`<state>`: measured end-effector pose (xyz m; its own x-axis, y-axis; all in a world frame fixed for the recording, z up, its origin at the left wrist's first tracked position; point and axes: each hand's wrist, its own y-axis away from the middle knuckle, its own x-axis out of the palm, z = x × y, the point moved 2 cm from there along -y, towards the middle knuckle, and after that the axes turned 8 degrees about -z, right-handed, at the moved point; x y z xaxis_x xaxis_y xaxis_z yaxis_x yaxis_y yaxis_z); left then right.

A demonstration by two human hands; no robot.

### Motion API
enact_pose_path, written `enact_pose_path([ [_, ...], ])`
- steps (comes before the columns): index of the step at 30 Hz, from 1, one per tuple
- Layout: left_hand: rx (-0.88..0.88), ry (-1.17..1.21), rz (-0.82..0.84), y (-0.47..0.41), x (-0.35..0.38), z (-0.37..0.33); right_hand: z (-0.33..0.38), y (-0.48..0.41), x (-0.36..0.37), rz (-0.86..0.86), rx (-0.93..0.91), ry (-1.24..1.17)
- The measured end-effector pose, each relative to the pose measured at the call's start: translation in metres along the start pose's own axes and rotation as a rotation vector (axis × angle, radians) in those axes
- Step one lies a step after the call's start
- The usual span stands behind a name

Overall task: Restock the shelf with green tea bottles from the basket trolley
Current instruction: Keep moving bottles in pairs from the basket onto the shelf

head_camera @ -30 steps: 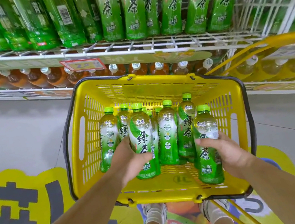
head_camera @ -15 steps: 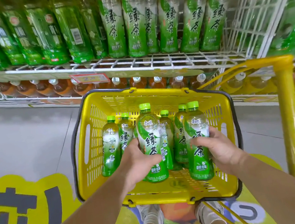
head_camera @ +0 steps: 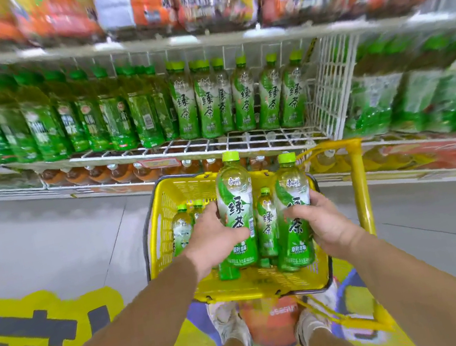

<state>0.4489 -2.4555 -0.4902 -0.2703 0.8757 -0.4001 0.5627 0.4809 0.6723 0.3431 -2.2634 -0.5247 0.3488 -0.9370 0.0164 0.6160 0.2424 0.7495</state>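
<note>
While both hands grip one green tea bottle each above the yellow basket (head_camera: pixel 157 231), two bottles stand ready for the shelf.

Left hand (head_camera: pixel 216 236) is wrapped around the waist of the left bottle (head_camera: pixel 236 211), fingers curled on its near side; right hand (head_camera: pixel 325 219) is closed the same way on the right bottle (head_camera: pixel 292 216). Both bottles are upright, long axis vertical, green caps pointing up and slightly far, toward the wire shelf (head_camera: pixel 215 144). They look full, so I judge them fairly heavy for one hand, stiff in the plastic wall but smooth in the label sleeve; the narrowed middle is the sure place to hold. More bottles (head_camera: pixel 265 221) remain standing in the basket. Matching bottles (head_camera: pixel 241 100) fill the far row, with bare wire in front.
</note>
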Motion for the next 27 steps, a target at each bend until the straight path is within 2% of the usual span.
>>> enact_pose_path([
  [4,0.027,0.0,-0.031,0.035,-0.017,-0.026,-0.001,-0.001,-0.016,0.006,-0.038,-0.007],
  [11,0.071,-0.043,-0.023,0.095,-0.047,-0.061,0.071,0.102,0.003,0.02,-0.098,-0.02],
  [18,0.139,-0.058,0.005,0.137,-0.07,-0.094,0.108,0.161,0.006,-0.011,-0.157,-0.004],
  [27,0.171,-0.15,0.066,0.141,-0.078,-0.118,0.109,0.145,-0.007,-0.11,-0.18,0.015],
])
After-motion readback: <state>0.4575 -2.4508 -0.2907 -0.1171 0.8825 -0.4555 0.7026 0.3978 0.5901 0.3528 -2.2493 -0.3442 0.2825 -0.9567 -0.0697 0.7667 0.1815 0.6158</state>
